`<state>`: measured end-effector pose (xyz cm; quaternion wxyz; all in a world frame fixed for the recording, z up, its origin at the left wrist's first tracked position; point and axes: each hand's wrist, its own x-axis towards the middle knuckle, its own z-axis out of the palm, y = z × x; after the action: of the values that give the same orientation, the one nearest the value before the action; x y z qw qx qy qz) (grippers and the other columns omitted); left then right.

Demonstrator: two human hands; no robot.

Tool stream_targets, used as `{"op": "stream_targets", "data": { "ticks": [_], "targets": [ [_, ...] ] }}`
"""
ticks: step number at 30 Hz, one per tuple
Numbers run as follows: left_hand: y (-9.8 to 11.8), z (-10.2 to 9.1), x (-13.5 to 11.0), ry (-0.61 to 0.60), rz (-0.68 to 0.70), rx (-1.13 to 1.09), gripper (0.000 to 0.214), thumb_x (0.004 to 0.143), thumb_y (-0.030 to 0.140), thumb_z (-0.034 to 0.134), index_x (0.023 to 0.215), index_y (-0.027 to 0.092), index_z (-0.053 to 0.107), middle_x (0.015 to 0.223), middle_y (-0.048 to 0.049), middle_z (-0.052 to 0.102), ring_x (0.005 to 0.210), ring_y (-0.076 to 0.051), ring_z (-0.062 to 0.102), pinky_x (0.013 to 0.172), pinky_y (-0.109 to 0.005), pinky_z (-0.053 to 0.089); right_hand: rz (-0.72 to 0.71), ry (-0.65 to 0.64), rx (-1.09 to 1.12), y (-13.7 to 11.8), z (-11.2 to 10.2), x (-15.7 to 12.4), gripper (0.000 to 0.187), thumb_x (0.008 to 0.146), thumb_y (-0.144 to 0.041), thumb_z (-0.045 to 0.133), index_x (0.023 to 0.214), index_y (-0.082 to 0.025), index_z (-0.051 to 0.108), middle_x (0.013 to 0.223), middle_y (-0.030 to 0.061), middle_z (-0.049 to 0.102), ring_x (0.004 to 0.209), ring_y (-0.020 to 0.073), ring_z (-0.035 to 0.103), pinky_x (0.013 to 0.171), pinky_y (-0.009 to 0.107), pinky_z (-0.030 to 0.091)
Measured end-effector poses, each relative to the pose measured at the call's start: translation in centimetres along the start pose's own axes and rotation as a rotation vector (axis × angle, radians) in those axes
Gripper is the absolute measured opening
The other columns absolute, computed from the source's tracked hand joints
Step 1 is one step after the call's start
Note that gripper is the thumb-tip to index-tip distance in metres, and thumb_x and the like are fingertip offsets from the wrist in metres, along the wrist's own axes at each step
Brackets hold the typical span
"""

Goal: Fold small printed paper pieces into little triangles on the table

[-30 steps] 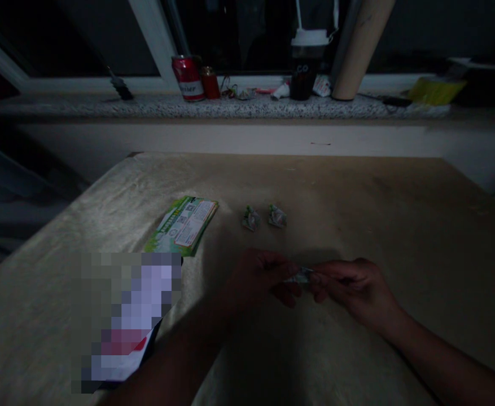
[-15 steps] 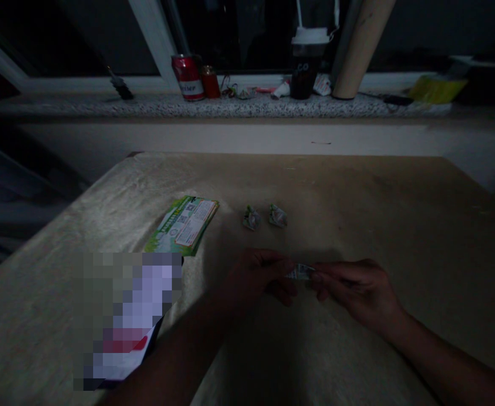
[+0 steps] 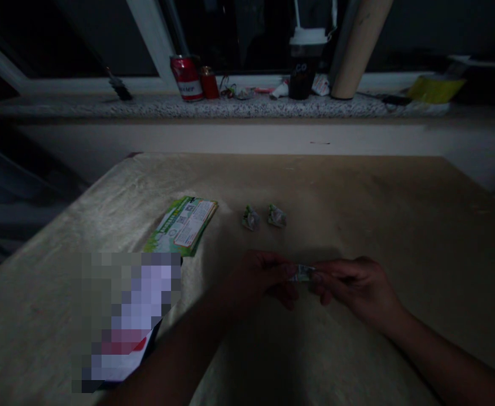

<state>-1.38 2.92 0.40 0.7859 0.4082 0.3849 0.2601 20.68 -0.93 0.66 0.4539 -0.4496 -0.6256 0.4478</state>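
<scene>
Between my two hands is a small folded piece of printed paper [image 3: 303, 273], pale and greenish in the dim light. My left hand [image 3: 268, 276] pinches its left end, and my right hand [image 3: 353, 282] pinches the right end between thumb and fingers. The fingertips hide both ends of the paper. Beyond the hands, two small folded papers stand on the table, a left one [image 3: 250, 218] and a right one [image 3: 276, 216], both green and white. To the left lies a stack of green printed leaflets [image 3: 182, 225].
A lit phone [image 3: 132, 321], partly pixelated, lies left of my left forearm. On the speckled windowsill [image 3: 154, 107] behind the table stand a red can [image 3: 187, 79], an orange-red jar [image 3: 209, 83], a dark lidded cup [image 3: 301, 70], a cardboard tube [image 3: 359, 51] and a yellow object [image 3: 436, 89].
Both hands stay nearly in place, gripping the paper. A little more of its printed face shows between the fingers. The whole view has shifted very slightly.
</scene>
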Motion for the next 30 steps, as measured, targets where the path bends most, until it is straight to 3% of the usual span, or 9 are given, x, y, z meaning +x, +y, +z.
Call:
{"op": "stream_targets", "data": {
  "ticks": [5, 11, 15, 21, 30],
  "targets": [
    [-0.2, 0.1, 0.0, -0.052, 0.022, 0.075, 0.048, 0.073, 0.056, 0.086, 0.084, 0.010, 0.076, 0.066, -0.0060, 0.074, 0.055, -0.015, 0.069, 0.055, -0.026, 0.058, 0.051, -0.017, -0.002, 0.1, 0.1, 0.1, 0.015, 0.087, -0.030, 0.078, 0.084, -0.016, 0.082, 0.056, 0.0036, 0.075, 0.042, 0.0125, 0.068, 0.042, 0.016, 0.054],
    [-0.1, 0.5, -0.2, -0.059, -0.023, -0.038, 0.037, 0.073, 0.046, 0.086, 0.082, 0.011, 0.077, 0.062, -0.0038, 0.071, 0.051, -0.013, 0.065, 0.050, -0.023, 0.055, -0.072, -0.034, -0.124, -0.1, 0.1, 0.0, 0.015, 0.091, -0.027, 0.075, 0.083, -0.018, 0.083, 0.057, 0.0036, 0.075, 0.046, 0.0136, 0.070, 0.045, 0.019, 0.054],
    [0.1, 0.7, -0.3, -0.059, -0.035, -0.013, 0.042, 0.072, 0.050, 0.086, 0.082, 0.011, 0.076, 0.063, -0.0042, 0.071, 0.053, -0.014, 0.066, 0.052, -0.025, 0.055, -0.034, -0.039, -0.069, -0.1, 0.1, 0.0, 0.016, 0.091, -0.028, 0.075, 0.082, -0.017, 0.082, 0.059, 0.0044, 0.076, 0.044, 0.0138, 0.069, 0.043, 0.019, 0.054],
    [0.0, 0.7, -0.2, -0.025, 0.116, 0.211, 0.048, 0.079, 0.058, 0.079, 0.083, 0.011, 0.076, 0.073, -0.0066, 0.074, 0.061, -0.015, 0.067, 0.061, -0.027, 0.056, 0.091, -0.057, 0.042, 0.1, 0.2, 0.0, 0.019, 0.090, -0.033, 0.076, 0.083, -0.015, 0.077, 0.060, 0.0041, 0.075, 0.047, 0.0119, 0.067, 0.045, 0.018, 0.052],
    [-0.6, 1.4, -0.2, 0.005, 0.230, 0.261, 0.026, 0.086, 0.039, 0.074, 0.082, 0.013, 0.073, 0.069, -0.0035, 0.073, 0.058, -0.013, 0.066, 0.058, -0.024, 0.052, 0.134, -0.125, 0.124, -0.2, 0.1, -0.1, 0.025, 0.092, -0.037, 0.075, 0.079, -0.016, 0.078, 0.063, 0.0049, 0.077, 0.053, 0.0146, 0.071, 0.051, 0.023, 0.056]
  ]
}}
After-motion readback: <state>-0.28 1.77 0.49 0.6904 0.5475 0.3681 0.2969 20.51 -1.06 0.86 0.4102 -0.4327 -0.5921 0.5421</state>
